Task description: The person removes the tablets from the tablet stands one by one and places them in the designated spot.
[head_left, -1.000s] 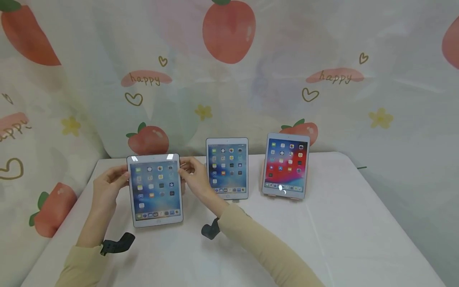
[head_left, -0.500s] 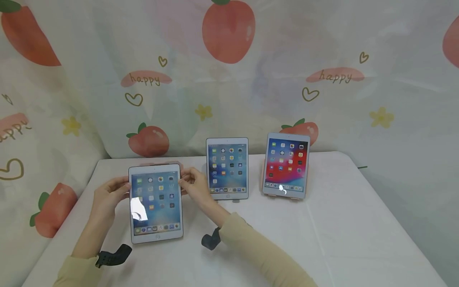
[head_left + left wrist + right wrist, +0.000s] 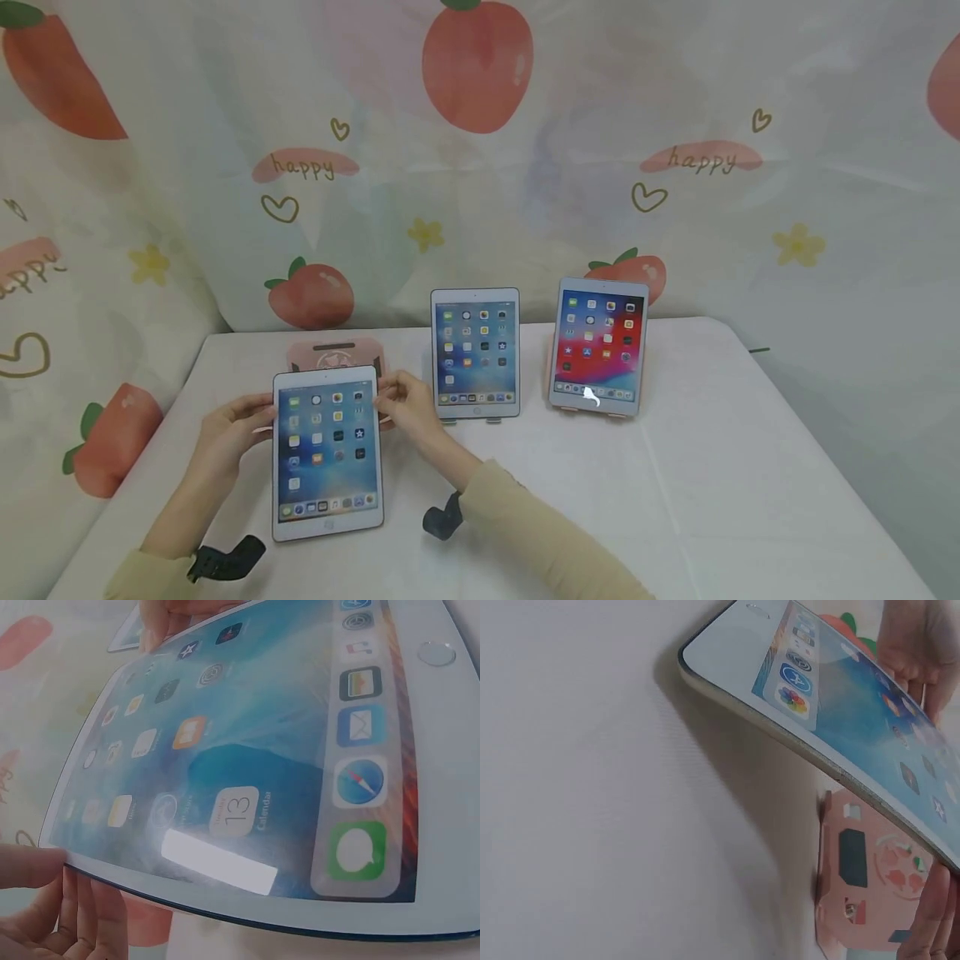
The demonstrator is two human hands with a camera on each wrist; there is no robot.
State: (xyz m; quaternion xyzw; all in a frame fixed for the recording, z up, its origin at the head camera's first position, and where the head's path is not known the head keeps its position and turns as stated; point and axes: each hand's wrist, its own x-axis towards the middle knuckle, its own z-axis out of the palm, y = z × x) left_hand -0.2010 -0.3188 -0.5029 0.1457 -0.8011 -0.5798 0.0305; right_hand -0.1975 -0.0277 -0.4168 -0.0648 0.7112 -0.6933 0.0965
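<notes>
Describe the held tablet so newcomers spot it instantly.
On the white table, find the pink stand at left. The tablet in front partly hides it. Unlike the middle tablet and far-right tablet, it is held between the left hand and right hand.

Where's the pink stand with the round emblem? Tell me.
In the head view, the pink stand is left of centre, partly hidden behind the tablet between the left hand and right hand, left of the middle tablet.
</notes>
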